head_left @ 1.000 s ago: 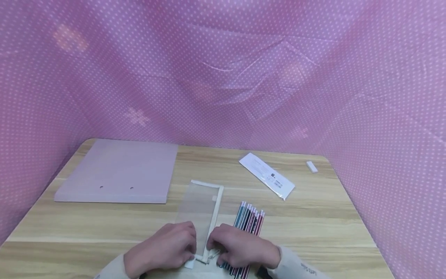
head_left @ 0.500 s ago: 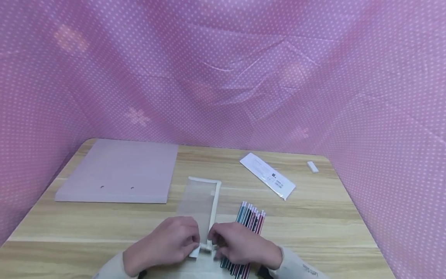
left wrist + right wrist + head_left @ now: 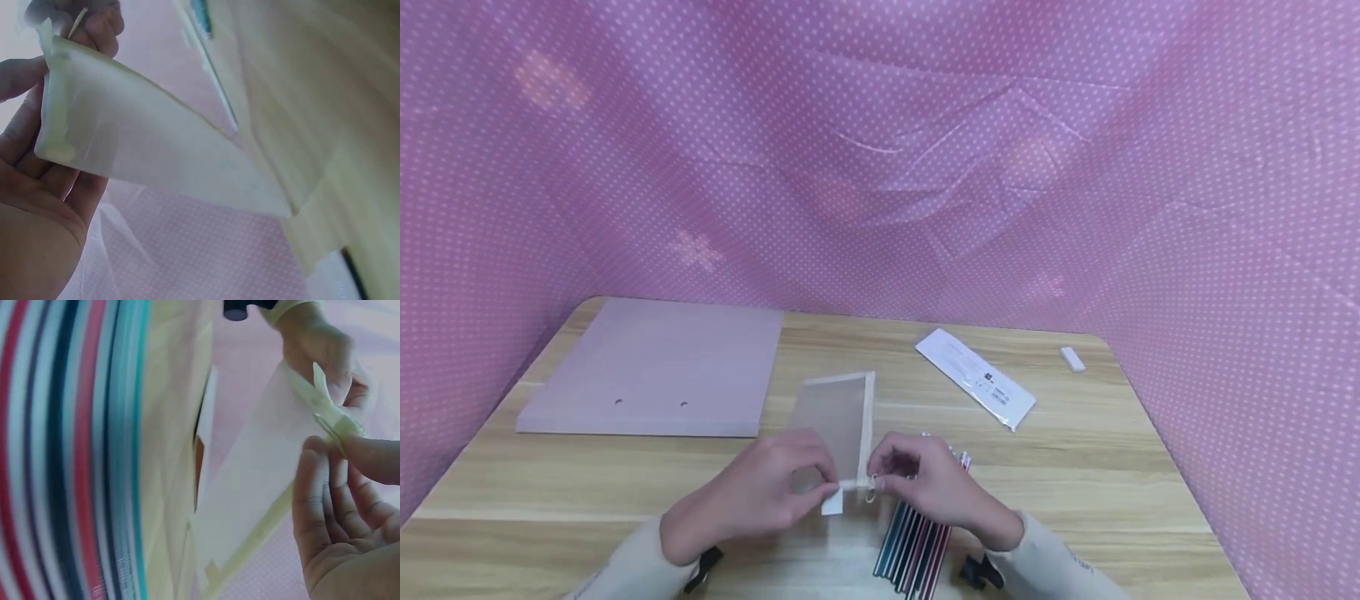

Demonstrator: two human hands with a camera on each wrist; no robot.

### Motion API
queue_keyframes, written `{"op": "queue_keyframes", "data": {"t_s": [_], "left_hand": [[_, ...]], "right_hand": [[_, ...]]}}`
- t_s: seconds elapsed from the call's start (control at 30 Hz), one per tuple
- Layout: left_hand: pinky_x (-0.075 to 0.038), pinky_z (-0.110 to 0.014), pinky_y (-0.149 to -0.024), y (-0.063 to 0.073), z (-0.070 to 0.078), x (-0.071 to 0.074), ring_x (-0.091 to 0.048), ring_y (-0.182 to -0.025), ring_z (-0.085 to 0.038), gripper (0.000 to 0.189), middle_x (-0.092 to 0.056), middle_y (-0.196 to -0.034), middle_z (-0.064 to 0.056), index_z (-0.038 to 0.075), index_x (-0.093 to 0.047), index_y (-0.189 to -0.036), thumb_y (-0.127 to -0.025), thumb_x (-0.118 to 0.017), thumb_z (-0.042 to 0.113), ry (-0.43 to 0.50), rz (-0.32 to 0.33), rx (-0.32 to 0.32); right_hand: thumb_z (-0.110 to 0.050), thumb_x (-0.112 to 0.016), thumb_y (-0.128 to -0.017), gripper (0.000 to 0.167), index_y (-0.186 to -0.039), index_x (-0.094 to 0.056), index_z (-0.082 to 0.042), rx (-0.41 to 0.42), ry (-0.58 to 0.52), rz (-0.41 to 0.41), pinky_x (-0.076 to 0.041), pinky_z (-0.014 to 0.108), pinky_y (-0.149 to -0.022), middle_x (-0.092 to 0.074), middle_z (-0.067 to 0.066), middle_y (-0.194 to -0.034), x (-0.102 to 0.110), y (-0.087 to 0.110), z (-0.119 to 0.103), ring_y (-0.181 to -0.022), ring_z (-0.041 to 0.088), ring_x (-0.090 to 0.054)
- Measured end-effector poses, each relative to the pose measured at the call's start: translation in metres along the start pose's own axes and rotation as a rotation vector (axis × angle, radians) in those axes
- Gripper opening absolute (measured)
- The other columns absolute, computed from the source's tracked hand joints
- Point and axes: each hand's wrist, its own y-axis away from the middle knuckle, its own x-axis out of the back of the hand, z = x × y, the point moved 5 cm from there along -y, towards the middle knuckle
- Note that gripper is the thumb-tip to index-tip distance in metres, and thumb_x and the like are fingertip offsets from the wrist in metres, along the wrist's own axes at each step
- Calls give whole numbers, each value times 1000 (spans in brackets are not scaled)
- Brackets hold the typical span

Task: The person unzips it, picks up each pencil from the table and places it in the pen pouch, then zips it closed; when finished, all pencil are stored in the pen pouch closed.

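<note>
A translucent zip pencil pouch (image 3: 838, 412) with cream edging is tilted, its near end raised and its far end low at the tabletop. My left hand (image 3: 767, 487) pinches the near edge by a small white tag (image 3: 832, 503). At the near right corner, my right hand (image 3: 925, 483) pinches the zipper pull (image 3: 871, 490), which has a small ring; the right wrist view shows the pull (image 3: 330, 428) between thumb and fingertips. Beneath the right hand lies a row of striped pencils (image 3: 913, 550) in teal, black and red, partly hidden by that hand.
A pale lilac folder (image 3: 662, 367) with two holes lies at the back left of the wooden table (image 3: 587, 492). Toward the back right are a white flat packet (image 3: 976, 379) and a white eraser (image 3: 1072, 359). Pink dotted cloth (image 3: 880, 167) surrounds the table.
Both hands have risen and moved away from the front edge, lifting the pouch's near end. My right hand has shifted rightward, and the pencils' lower ends now show more.
</note>
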Motion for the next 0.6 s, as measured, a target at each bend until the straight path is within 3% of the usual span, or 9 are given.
{"op": "queue_keyframes", "data": {"t_s": [0.2,0.43,0.6], "left_hand": [[-57,-14,-86,-9,4,4,-68,-89,-4,16,-72,-94,10,17,-73,-95,-82,-82,14,-12,78,-40],[-58,-14,-81,-18,13,2,-69,-84,-6,25,-73,-92,4,13,-73,-94,-80,-85,30,-134,206,-95],[-57,-13,-77,-22,14,1,-68,-80,-7,25,-72,-89,2,10,-74,-90,-76,-87,27,-151,263,-95]], "right_hand": [[0,-65,-92,9,-99,-63,4,-8,-244,24,-63,30,-66,-67,31,-85,8,-5,-5,-73,7,-68],[0,-62,-92,10,-100,-60,7,-59,-310,73,-63,29,-69,-68,38,-91,10,-8,-11,-74,6,-70],[0,-62,-93,11,-100,-59,7,-38,-294,86,-62,30,-66,-66,36,-88,9,-10,-16,-73,6,-68]]}}
